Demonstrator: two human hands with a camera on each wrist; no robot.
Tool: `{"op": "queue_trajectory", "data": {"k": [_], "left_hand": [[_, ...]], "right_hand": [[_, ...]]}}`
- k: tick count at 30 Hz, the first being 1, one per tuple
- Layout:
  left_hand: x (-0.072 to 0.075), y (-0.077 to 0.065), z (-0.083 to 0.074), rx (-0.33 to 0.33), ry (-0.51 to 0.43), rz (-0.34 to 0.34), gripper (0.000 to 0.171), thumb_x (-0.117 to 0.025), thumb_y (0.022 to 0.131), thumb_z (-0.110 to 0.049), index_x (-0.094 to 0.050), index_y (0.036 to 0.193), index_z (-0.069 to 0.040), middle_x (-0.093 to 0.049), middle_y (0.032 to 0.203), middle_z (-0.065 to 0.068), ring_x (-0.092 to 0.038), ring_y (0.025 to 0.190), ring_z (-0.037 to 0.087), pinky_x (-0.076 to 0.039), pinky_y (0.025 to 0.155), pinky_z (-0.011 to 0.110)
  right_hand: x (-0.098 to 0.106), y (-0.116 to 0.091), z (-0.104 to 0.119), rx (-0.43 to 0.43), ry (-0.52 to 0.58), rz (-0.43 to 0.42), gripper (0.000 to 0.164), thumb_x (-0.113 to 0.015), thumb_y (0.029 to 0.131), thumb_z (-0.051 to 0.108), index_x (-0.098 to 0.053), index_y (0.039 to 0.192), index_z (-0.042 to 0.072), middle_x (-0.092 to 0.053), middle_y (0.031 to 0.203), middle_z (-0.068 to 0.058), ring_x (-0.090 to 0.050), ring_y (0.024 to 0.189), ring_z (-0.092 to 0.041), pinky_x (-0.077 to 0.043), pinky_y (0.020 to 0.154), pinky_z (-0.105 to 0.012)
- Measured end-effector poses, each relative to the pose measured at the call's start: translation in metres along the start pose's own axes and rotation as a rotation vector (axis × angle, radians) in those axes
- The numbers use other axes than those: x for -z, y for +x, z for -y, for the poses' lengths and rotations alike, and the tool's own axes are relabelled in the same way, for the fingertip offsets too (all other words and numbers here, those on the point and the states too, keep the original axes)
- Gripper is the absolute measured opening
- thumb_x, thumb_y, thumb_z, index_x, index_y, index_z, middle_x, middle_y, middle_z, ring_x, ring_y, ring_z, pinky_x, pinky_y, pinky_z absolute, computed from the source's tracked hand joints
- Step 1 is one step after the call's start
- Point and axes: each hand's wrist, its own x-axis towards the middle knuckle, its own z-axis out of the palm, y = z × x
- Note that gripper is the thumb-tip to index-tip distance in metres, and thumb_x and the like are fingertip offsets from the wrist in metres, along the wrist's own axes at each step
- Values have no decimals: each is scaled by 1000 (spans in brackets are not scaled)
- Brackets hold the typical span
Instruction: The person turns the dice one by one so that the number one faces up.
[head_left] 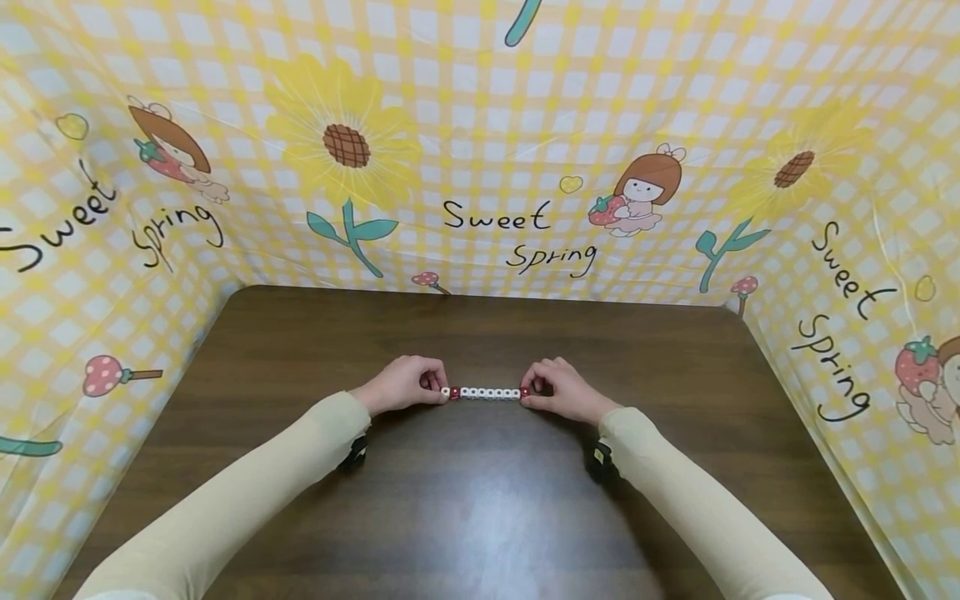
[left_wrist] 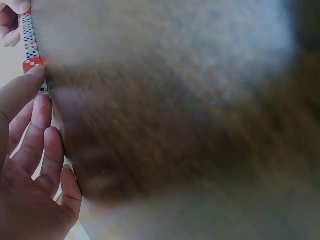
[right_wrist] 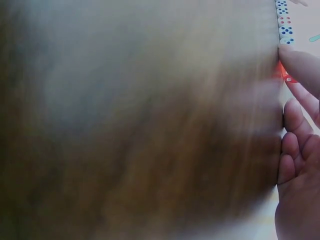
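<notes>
A straight row of small white dice [head_left: 489, 393] lies on the dark wooden table, with spots facing up. At its left end are a red die [head_left: 455, 392] and, outside it, a white die [head_left: 446, 392]. Another red die [head_left: 525, 392] forms the right end. My left hand [head_left: 406, 385] pinches the left end, its thumb [left_wrist: 30, 85] reaching the edge of the red die in the left wrist view. With thumb and index finger, my right hand [head_left: 567, 392] pinches the right-end red die, partly covered by the fingers. Both hands' other fingers are bent near the tabletop.
The brown wood-grain table [head_left: 480, 500] extends around the row and reflects light near its front. A yellow checked cloth [head_left: 480, 150] with flowers and lettering hangs along the table's back and both sides. Dark wrist devices [head_left: 602, 454] sit under the sleeves.
</notes>
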Motion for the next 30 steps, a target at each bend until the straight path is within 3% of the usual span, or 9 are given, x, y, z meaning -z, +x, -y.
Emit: {"op": "queue_trajectory", "data": {"k": [11, 19, 30], "left_hand": [[-6, 2, 4, 21, -20, -45, 11, -82, 91, -17, -71, 90, -15, -66, 82, -4, -58, 76, 12, -49, 73, 31], [-8, 5, 2, 38, -34, -93, 8, -80, 92, -14, -72, 92, -13, -68, 83, -3, -60, 77, 11, -51, 75, 32], [-10, 5, 7, 8, -50, -113, 11, -80, 92, -15, -70, 97, -10, -67, 86, -1, -60, 80, 12, -51, 76, 30]], "right_hand": [[1, 1, 3, -27, 40, -6, 16, -83, 91, 25, -69, 97, 21, -56, 85, 10, -42, 86, -15, -35, 80, -34], [-1, 4, 6, -111, 165, -35, 14, -82, 92, 20, -70, 100, 17, -56, 80, 5, -48, 80, -15, -39, 75, -32], [1, 9, 1, -67, 158, -40, 16, -80, 93, 16, -69, 104, 11, -55, 74, 5, -49, 68, -10, -42, 67, -26]]}}
